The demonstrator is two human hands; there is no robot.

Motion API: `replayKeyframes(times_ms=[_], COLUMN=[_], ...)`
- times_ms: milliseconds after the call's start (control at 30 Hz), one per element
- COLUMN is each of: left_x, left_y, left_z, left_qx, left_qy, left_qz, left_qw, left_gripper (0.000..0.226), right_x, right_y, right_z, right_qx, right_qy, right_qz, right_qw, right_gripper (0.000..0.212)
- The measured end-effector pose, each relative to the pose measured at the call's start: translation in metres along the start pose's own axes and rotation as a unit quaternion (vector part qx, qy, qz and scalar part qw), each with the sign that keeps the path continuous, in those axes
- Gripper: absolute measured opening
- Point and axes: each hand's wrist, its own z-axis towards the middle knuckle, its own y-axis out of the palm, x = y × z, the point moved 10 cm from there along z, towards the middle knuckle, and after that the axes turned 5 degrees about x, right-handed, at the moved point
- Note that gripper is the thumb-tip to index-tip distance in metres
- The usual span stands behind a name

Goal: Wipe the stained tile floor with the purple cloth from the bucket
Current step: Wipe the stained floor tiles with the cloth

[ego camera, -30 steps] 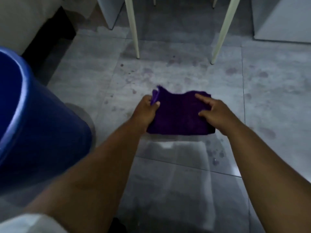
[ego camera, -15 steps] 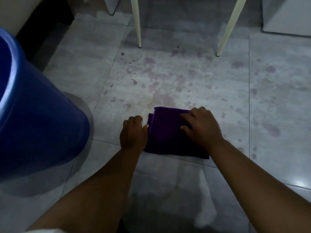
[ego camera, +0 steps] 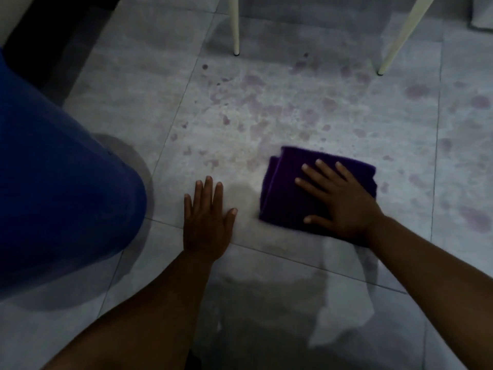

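Observation:
The folded purple cloth (ego camera: 282,188) lies flat on the grey tile floor (ego camera: 149,108). My right hand (ego camera: 338,198) presses down on top of it, palm flat with the fingers spread. My left hand (ego camera: 206,222) rests flat on the bare tile a short way left of the cloth, fingers apart and holding nothing. Pinkish-purple stains (ego camera: 269,113) are scattered over the tile beyond and to the right of the cloth. The blue bucket (ego camera: 61,188) stands at the left edge of the view.
Two pale chair legs (ego camera: 235,25) (ego camera: 400,38) stand on the floor beyond the stains. A dark gap under furniture (ego camera: 53,30) lies at the top left. A tile joint (ego camera: 306,263) runs across below both hands.
My left hand has let go of the cloth and settled flat on the tile. My right hand has slid the cloth to the right and spread flat on top of it.

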Motion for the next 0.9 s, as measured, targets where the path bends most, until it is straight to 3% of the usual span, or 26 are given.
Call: replayKeyframes(times_ms=[133,267,400,533,700,800,900], left_x=[0.003,-0.001,-0.012,-0.052,-0.088,-0.09,-0.087], left_y=[0.002,0.005,-0.005,-0.029,-0.019,-0.006,-0.004], left_z=[0.0,-0.001,0.002,0.005,0.019,0.021,0.019], left_qx=[0.007,0.018,0.04,0.079,0.044,0.012,0.007], left_qy=[0.003,-0.004,-0.039,-0.11,-0.068,-0.064,-0.065], left_qz=[0.001,0.004,-0.046,-0.063,-0.044,-0.01,0.004], left_qw=[1.0,1.0,0.997,0.989,0.996,0.998,0.998], left_gripper=[0.072,0.07,0.07,0.073,0.083,0.084,0.083], right_x=[0.051,0.042,-0.041,-0.118,-0.114,-0.059,-0.001], right_y=[-0.015,-0.015,-0.008,0.001,0.016,0.01,-0.004], right_z=[0.037,0.108,0.163,0.134,0.049,0.031,0.06], right_qx=[0.015,0.01,-0.004,0.007,-0.011,-0.036,-0.039], right_qy=[0.118,0.168,0.09,-0.027,-0.143,-0.12,-0.014], right_qz=[-0.002,-0.005,-0.001,0.007,-0.02,-0.043,-0.044], right_qw=[0.993,0.986,0.996,1.0,0.989,0.991,0.998], right_gripper=[0.087,0.072,0.07,0.07,0.07,0.07,0.07])
